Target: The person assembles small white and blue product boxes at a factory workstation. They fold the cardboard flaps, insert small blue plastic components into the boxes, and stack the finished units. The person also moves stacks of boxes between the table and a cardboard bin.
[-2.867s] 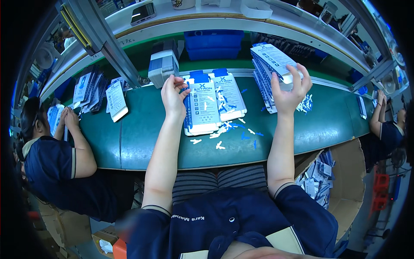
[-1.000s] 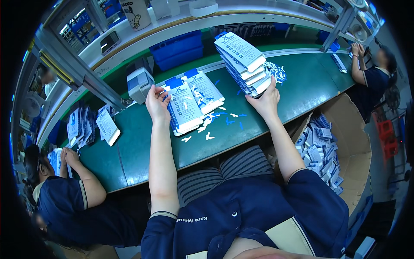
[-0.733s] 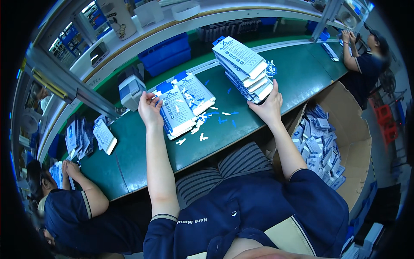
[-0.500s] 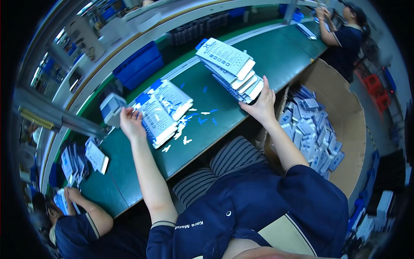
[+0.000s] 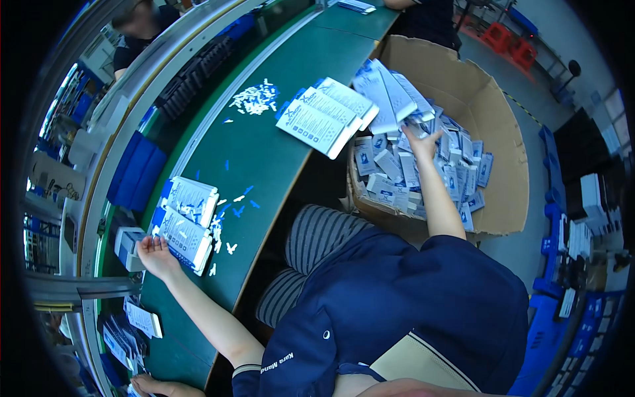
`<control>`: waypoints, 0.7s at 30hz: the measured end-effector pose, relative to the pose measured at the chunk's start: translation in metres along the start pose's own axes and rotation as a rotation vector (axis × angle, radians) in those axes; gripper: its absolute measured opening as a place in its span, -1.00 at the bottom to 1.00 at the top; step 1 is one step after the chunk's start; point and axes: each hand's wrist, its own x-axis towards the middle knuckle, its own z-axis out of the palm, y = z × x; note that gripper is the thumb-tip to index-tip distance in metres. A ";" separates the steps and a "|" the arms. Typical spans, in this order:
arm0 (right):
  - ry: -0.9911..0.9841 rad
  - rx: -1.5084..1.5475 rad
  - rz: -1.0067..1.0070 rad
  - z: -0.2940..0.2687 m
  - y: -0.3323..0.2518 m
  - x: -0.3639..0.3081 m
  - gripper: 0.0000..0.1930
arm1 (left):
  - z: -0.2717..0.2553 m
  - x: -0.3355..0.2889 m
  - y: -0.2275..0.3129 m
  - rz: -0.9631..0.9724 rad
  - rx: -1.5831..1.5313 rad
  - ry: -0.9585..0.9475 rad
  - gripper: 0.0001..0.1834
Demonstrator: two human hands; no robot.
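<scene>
My right hand [image 5: 424,143] reaches over a big cardboard carton [image 5: 508,159], thumb and fingers spread. Several flat white-and-blue boxes [image 5: 387,96] fan out just past its fingertips, at the carton's bench-side rim; whether the fingers touch them I cannot tell. More white boxes [image 5: 317,119] lie overlapped at the bench edge, partly overhanging it. On the left my left hand [image 5: 159,257] rests beside a short stack of similar boxes [image 5: 185,231], its fingers apart and nothing in them. White and blue scraps [image 5: 221,225] lie on and around that stack.
The green bench [image 5: 264,165] curves along my front. A pile of small white pieces [image 5: 254,98] lies on it farther off. Blue bins [image 5: 135,172] stand behind the left stack. A co-worker's hand [image 5: 162,387] shows at lower left, near more boxes [image 5: 122,337].
My right hand has moved from the stack on the bench to over the carton, and several boxes now fan out there. My left hand stays by its stack. The view has turned right.
</scene>
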 end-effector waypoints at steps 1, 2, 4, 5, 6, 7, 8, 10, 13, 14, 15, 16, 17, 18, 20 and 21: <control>-0.173 0.173 0.159 0.016 0.066 0.045 0.39 | 0.008 -0.001 -0.009 -0.021 0.002 -0.031 -0.70; -0.313 0.143 0.198 0.018 0.072 0.029 0.35 | 0.000 -0.003 -0.003 -0.004 0.024 -0.026 -0.71; -0.674 0.468 0.288 0.017 0.071 -0.002 0.22 | 0.001 -0.002 0.000 0.016 0.029 -0.022 -0.71; -0.904 0.813 0.364 0.021 0.069 -0.020 0.13 | 0.003 -0.006 0.001 0.024 0.031 -0.023 -0.71; -0.945 0.957 0.688 0.026 0.039 -0.046 0.01 | 0.006 -0.009 0.003 0.034 0.032 -0.026 -0.71; -0.960 1.096 1.013 0.032 0.006 -0.072 -0.08 | 0.010 -0.011 0.002 0.042 0.027 -0.035 -0.71; -1.090 1.141 0.896 0.046 -0.003 -0.082 -0.10 | 0.012 -0.010 0.000 0.029 0.017 -0.054 -0.71; -1.118 1.202 0.627 0.071 -0.024 -0.095 -0.08 | 0.010 -0.007 -0.002 0.033 0.008 -0.055 -0.71; -0.865 1.265 0.558 0.097 -0.038 -0.089 -0.07 | 0.010 -0.005 -0.002 0.027 0.005 -0.044 -0.71; -0.824 1.293 0.612 0.109 -0.030 -0.074 -0.07 | 0.017 -0.005 -0.004 0.018 0.006 -0.051 -0.71; -0.803 1.309 0.678 0.112 -0.031 -0.073 -0.06 | 0.014 -0.008 -0.002 0.018 0.017 -0.040 -0.71; -0.823 1.373 0.614 0.113 -0.035 -0.064 -0.03 | 0.013 -0.008 -0.002 0.017 0.022 -0.056 -0.71; -0.840 1.437 0.548 0.113 -0.037 -0.055 0.00 | 0.013 -0.007 -0.004 0.014 0.028 -0.073 -0.71; -0.853 1.617 0.625 0.096 -0.059 -0.066 0.03 | 0.006 -0.007 0.001 0.024 0.042 -0.075 -0.72; -0.742 1.784 0.742 0.084 -0.069 -0.063 0.01 | 0.009 -0.008 0.000 0.022 0.038 -0.076 -0.72; -0.697 1.766 0.741 0.078 -0.073 -0.065 -0.04 | 0.012 -0.009 0.000 0.021 0.037 -0.079 -0.72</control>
